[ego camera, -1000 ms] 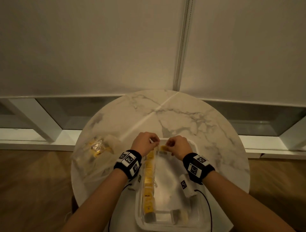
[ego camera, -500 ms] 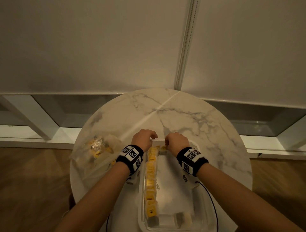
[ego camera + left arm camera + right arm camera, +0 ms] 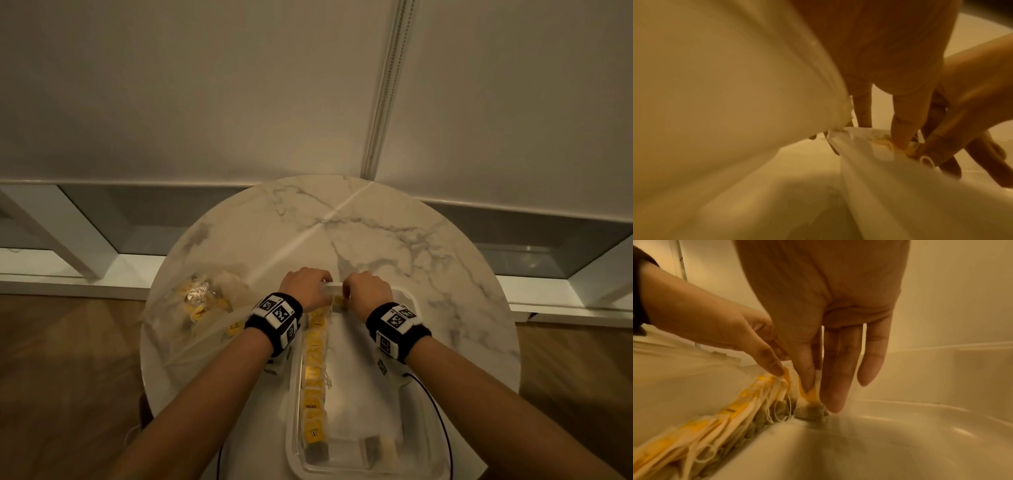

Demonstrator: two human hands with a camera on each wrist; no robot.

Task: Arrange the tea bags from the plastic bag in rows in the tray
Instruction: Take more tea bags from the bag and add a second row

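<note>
A round marble table [image 3: 394, 240] is seen from above, with a clear plastic tray [image 3: 416, 442] set on its near half. Both hands are held together at the tray's far end. A row of tea bags [image 3: 314, 363] with yellow tags is stood on edge along the tray's left wall, running from the near end to the far end. A single tea bag [image 3: 807, 400] is held upright at the far end, just right of the row's last bag, its base resting on the tray floor. The right hand [image 3: 368, 293] is pinched on this bag: the thumb is pressed on its yellow tag and the fingers are laid straight down behind it. The left hand [image 3: 306, 286] is reached in from the left, fingertips [image 3: 774, 365] pressed on the top of the row's last bag; fingers are straight, nothing is grasped. In the left wrist view the picture is largely blurred, and only fingertips meeting at the tray edge are made out. A plastic bag [image 3: 202, 308] is lying crumpled on the table's left side, well apart from the hands, with more yellow-tagged bags seen through it. Two further bags [image 3: 380, 448] are stood at the tray's near end. Black wristbands [image 3: 275, 318] with printed markers are worn on both wrists.
</note>
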